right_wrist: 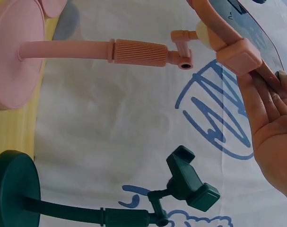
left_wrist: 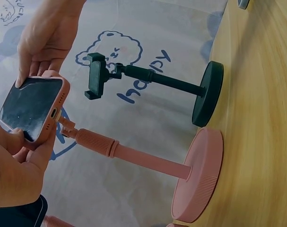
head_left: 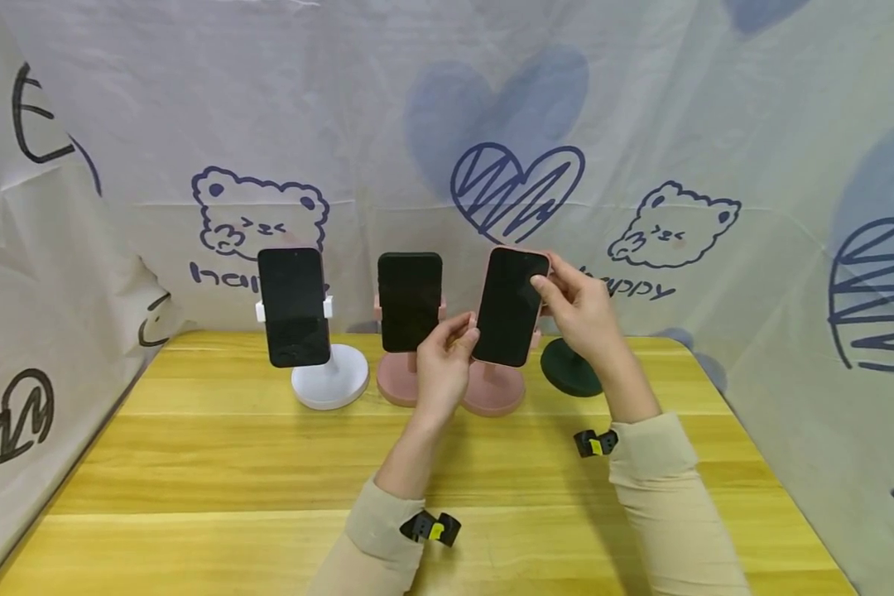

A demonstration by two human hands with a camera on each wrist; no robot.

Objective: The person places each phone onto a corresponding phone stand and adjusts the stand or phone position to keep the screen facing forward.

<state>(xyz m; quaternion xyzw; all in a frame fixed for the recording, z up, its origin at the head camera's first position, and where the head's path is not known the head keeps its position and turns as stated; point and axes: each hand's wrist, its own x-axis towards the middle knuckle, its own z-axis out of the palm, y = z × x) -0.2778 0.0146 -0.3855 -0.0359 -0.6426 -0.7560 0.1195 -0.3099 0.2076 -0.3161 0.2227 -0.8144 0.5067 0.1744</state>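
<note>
A smartphone (head_left: 511, 306) in a pink case sits at the clamp of a pink phone stand (head_left: 494, 391), screen outward and leaning slightly to the right. My left hand (head_left: 443, 372) pinches its lower left edge, thumb at the front. At the upper right edge, my right hand (head_left: 584, 310) grips the phone between thumb on the screen and fingers behind. In the right wrist view a pink clamp jaw lies against the phone's side, just by the fingers (right_wrist: 266, 101). From the left wrist view, the stand's ribbed pole (left_wrist: 148, 158) rises to a joint behind the phone.
On the left, a white stand (head_left: 331, 381) holds a phone (head_left: 294, 306); beside it another pink stand (head_left: 397, 381) holds a second phone (head_left: 410, 302). A dark green stand (left_wrist: 207, 94) with nothing in its clamp stands at the right. Printed cloth (head_left: 387, 99) hangs behind the wooden table (head_left: 216, 463).
</note>
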